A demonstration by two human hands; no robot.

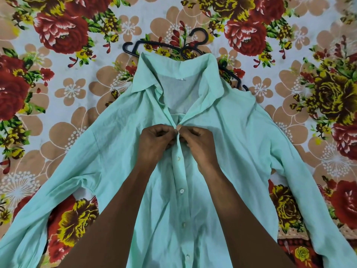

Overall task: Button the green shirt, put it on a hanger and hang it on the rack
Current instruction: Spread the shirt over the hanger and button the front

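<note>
A pale green shirt (119,144) lies face up on a flowered bedsheet, sleeves spread to both sides, collar open at the far end. Several buttons below my hands are fastened along the placket. My left hand (154,142) and my right hand (199,146) meet at the placket just below the collar, each pinching one edge of the cloth around a button there. A black plastic hanger (154,44) lies on the sheet beyond the collar, its right part hidden under the shirt's shoulder.
The flowered bedsheet (63,31) covers the whole surface around the shirt. No rack is in view. My forearms cross the lower shirt front.
</note>
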